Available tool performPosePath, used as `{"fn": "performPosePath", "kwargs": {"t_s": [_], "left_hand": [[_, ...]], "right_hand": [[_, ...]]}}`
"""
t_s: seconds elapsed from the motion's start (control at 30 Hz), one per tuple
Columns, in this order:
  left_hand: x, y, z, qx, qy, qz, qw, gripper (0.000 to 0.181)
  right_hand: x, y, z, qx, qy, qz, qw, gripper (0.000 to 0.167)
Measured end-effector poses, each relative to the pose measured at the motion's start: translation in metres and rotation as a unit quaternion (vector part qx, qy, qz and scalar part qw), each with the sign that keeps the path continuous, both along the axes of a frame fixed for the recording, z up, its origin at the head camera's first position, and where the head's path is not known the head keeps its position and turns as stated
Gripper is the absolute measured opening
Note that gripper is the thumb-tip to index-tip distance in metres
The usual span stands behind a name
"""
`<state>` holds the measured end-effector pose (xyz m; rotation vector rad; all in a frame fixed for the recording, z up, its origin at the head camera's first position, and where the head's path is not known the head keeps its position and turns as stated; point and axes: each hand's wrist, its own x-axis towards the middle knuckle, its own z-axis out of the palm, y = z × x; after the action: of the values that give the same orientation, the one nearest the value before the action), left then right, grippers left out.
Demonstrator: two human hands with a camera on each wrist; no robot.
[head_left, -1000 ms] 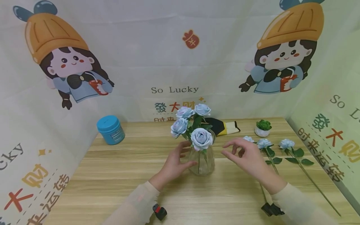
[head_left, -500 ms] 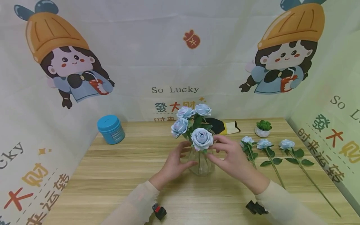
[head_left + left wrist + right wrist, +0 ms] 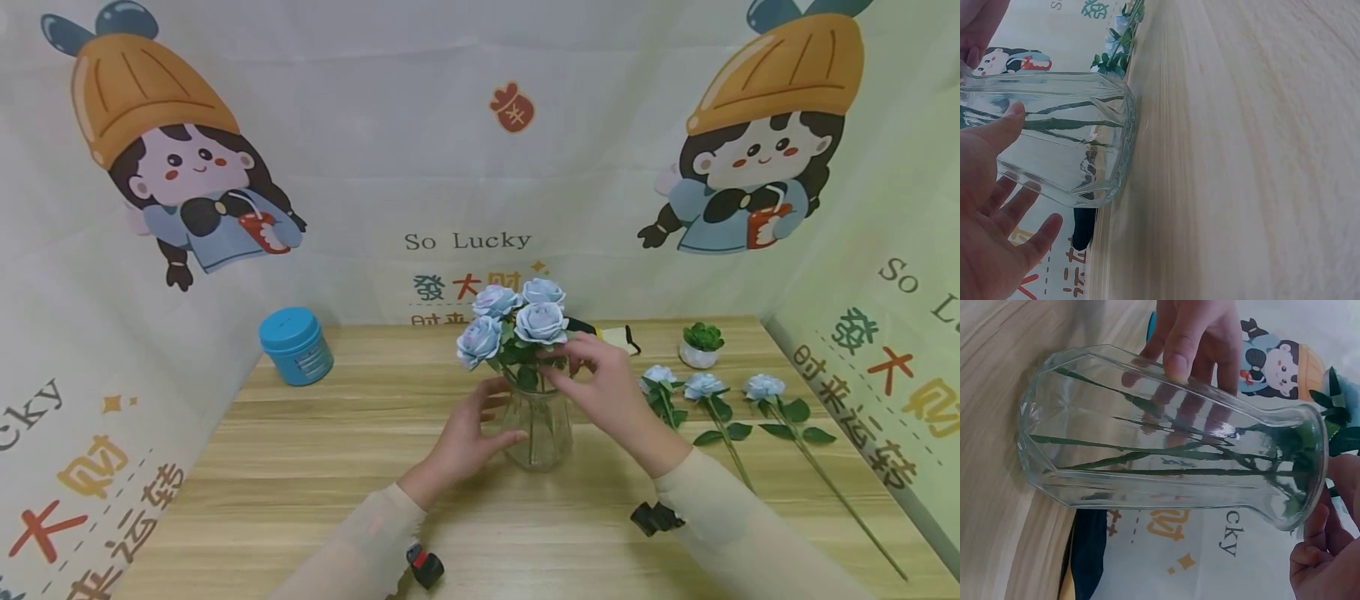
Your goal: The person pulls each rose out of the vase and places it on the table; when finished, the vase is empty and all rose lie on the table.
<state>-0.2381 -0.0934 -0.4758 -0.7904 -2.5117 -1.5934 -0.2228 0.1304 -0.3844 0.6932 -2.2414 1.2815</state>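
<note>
A clear glass vase [image 3: 538,442] [image 3: 1054,169] [image 3: 1166,490] stands upright on the wooden table with several pale blue roses in it. My left hand [image 3: 465,433] [image 3: 985,212] [image 3: 1200,337] holds its left side, thumb and fingertips on the glass. At the vase's mouth my right hand [image 3: 607,387] [image 3: 1335,550] pinches at the stem of the front rose [image 3: 540,322]; the exact contact is partly hidden. Green stems show through the glass in both wrist views. Three more roses lie to the right, among them the nearest [image 3: 660,377].
A blue lidded jar [image 3: 296,346] stands at the back left, a small potted succulent [image 3: 701,343] at the back right. Behind the vase lies a black, yellow and white item [image 3: 619,338]. A printed cloth [image 3: 337,183] hangs behind the table.
My right hand has moved left from beside the vase to the flowers, then slightly up. The front rose is higher and stands nearer the others. My left hand has stayed on the vase.
</note>
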Motion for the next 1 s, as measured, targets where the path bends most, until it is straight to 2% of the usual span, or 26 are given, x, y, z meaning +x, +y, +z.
{"fn": "performPosePath", "kwargs": {"t_s": [0.1,0.23,0.63,1.0], "left_hand": [[0.000,0.000,-0.001,0.000,0.002,-0.001,1.0000,0.071],[0.000,0.000,-0.002,0.000,0.000,0.000,1.0000,0.071],[0.000,0.000,-0.001,-0.003,-0.004,0.004,1.0000,0.071],[0.000,-0.001,-0.002,0.000,-0.002,0.003,1.0000,0.070]], "right_hand": [[-0.005,0.000,-0.002,-0.034,-0.024,-0.001,0.9992,0.014],[-0.009,-0.001,-0.003,-0.056,-0.043,-0.020,0.9973,0.011],[-0.016,-0.007,-0.002,-0.055,-0.051,-0.061,0.9953,0.007],[-0.020,-0.007,-0.002,-0.060,-0.055,-0.070,0.9942,0.008]]}}
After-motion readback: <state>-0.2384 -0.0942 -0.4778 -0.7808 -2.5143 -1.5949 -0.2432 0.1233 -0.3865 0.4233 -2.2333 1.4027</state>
